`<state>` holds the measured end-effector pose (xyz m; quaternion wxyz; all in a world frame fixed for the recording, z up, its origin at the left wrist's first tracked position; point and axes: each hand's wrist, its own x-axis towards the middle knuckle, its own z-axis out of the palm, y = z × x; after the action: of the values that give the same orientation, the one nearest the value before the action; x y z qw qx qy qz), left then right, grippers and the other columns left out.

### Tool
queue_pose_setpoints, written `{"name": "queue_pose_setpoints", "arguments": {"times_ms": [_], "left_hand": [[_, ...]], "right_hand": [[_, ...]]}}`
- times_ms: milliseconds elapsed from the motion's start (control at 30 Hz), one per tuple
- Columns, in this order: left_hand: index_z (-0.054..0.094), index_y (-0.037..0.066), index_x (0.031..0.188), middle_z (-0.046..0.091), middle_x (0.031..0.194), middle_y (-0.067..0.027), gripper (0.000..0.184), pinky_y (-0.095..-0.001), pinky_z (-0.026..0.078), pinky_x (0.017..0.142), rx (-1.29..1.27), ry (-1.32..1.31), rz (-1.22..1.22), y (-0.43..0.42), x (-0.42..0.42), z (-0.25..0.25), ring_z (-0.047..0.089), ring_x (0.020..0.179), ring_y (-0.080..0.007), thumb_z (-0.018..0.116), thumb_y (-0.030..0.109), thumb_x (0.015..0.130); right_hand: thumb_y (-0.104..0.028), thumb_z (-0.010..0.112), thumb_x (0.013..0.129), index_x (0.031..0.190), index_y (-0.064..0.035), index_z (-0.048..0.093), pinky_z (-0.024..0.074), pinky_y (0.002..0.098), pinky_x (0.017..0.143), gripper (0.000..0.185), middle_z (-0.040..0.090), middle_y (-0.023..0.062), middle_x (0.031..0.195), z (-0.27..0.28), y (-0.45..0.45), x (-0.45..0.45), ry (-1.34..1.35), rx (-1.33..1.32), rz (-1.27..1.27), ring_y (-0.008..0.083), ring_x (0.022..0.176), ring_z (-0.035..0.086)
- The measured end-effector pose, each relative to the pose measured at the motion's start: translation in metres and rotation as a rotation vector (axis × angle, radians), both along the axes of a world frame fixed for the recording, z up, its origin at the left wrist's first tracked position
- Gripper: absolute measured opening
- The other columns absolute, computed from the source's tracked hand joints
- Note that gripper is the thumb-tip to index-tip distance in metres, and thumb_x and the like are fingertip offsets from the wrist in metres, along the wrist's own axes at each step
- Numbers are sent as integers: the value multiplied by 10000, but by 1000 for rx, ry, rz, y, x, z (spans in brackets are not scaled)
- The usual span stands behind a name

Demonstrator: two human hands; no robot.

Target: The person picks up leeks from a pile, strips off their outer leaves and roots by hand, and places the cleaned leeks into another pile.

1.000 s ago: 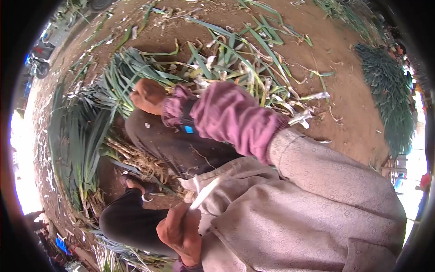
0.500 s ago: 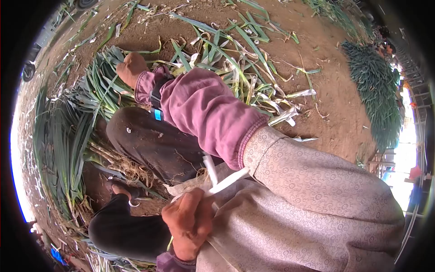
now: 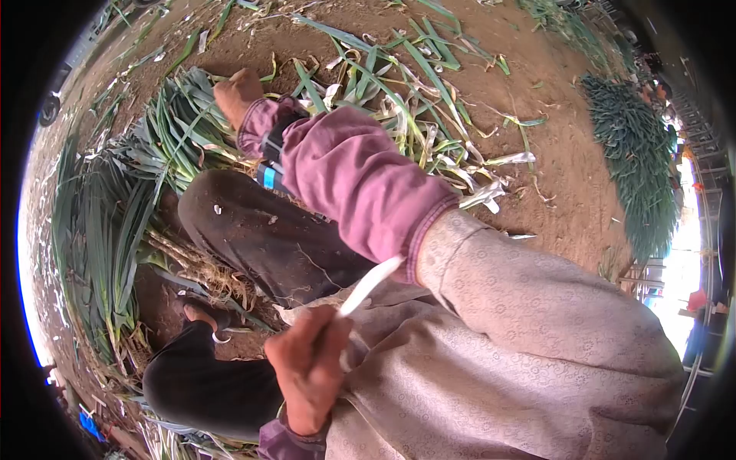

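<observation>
My left hand (image 3: 307, 372) is closed in front of my lap, fingers wrapped round a slim white stalk (image 3: 372, 287), which looks like the white part of a green onion; its lower end is hidden by the hand. Stretched out past my knee, my right hand (image 3: 239, 93) is curled shut beside a heap of green onions (image 3: 172, 126). Its back faces me, so whatever is between its fingers is hidden. More green onions (image 3: 96, 241) lie at the left, their leaves long and dark green and their pale roots (image 3: 218, 276) pointing toward my legs.
Stripped leaves and white peelings (image 3: 414, 115) are scattered over bare soil (image 3: 567, 180) beyond my right arm. A large green pile of onions (image 3: 632, 161) stands at the far right. My bent knee (image 3: 222, 203) and a foot in a dark shoe (image 3: 203, 314) are among the stalks.
My right hand has moved slightly up and to the right, back from the leaves. My left hand has shifted down and left; one white piece shows above it where two showed earlier.
</observation>
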<state>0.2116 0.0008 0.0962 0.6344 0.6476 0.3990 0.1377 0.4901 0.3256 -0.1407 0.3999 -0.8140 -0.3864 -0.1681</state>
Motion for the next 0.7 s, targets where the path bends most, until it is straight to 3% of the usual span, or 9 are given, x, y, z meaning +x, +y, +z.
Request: {"name": "queue_pose_setpoints", "arguments": {"times_ms": [100, 133, 167, 267, 333, 367, 433, 567, 700], "left_hand": [[643, -47, 822, 585, 578, -58, 131, -237, 334, 398, -161, -181, 60, 11, -17, -12, 484, 440, -100, 646, 83, 839], [645, -46, 822, 584, 572, -65, 162, -236, 332, 390, -215, -240, 80, 14, -19, -10, 485, 438, -100, 661, 112, 851], [674, -48, 867, 611, 600, -61, 174, -218, 370, 452, -291, -255, 92, 16, -22, -8, 500, 486, -76, 661, 125, 858], [677, -48, 879, 612, 604, -63, 197, -220, 373, 454, -350, -315, 44, 25, -29, -17, 494, 485, -76, 660, 148, 864], [677, -52, 882, 613, 605, -68, 225, -220, 370, 456, -367, -354, 48, 27, -32, -18, 495, 484, -79, 660, 172, 868], [677, -52, 882, 613, 606, -69, 227, -220, 369, 456, -369, -365, 61, 27, -34, -20, 496, 484, -80, 659, 175, 869], [678, -55, 886, 614, 606, -67, 227, -230, 378, 461, -378, -408, 61, 28, -36, -21, 510, 490, -84, 669, 170, 860], [669, -54, 781, 618, 594, -102, 327, -234, 362, 392, -165, -492, 12, 25, -39, -7, 536, 443, -126, 699, 267, 840], [655, -5, 750, 619, 682, -104, 255, -346, 411, 484, 503, -703, -390, 24, -67, 2, 560, 516, -234, 618, 241, 806]], "right_hand": [[-151, 629, 743, 627, -66, 619, 468, 390, 572, 145, 615, 107, 611, -11, 6, 2, 16, 27, 98, 260, 597, 623], [-178, 615, 716, 661, -34, 626, 473, 442, 588, 155, 636, 153, 664, -10, 0, 0, -349, -83, 193, 321, 611, 615], [-180, 617, 700, 664, -23, 613, 463, 455, 592, 161, 626, 161, 657, 3, -24, -9, 263, 103, 207, 334, 605, 602], [-194, 639, 749, 637, -23, 604, 419, 381, 472, 206, 598, 111, 598, 24, -75, -25, 988, 234, 267, 236, 514, 566], [-227, 638, 805, 612, -34, 624, 377, 304, 313, 273, 562, 51, 533, 29, -96, -31, 1229, 232, 293, 152, 389, 515], [-154, 658, 789, 627, -41, 625, 407, 293, 416, 200, 588, 42, 574, 19, -103, -27, 1208, 225, 386, 138, 459, 536], [-187, 629, 791, 607, -46, 603, 399, 299, 345, 233, 563, 43, 546, -8, -111, -24, 1117, 239, 452, 144, 406, 514], [-221, 620, 810, 632, -53, 601, 399, 293, 329, 246, 555, 38, 542, 14, -154, -36, 1440, 147, 411, 134, 391, 511], [-236, 620, 825, 660, -50, 599, 365, 277, 332, 250, 548, 35, 542, -30, -181, -29, 1382, 199, 515, 127, 391, 492]]}}
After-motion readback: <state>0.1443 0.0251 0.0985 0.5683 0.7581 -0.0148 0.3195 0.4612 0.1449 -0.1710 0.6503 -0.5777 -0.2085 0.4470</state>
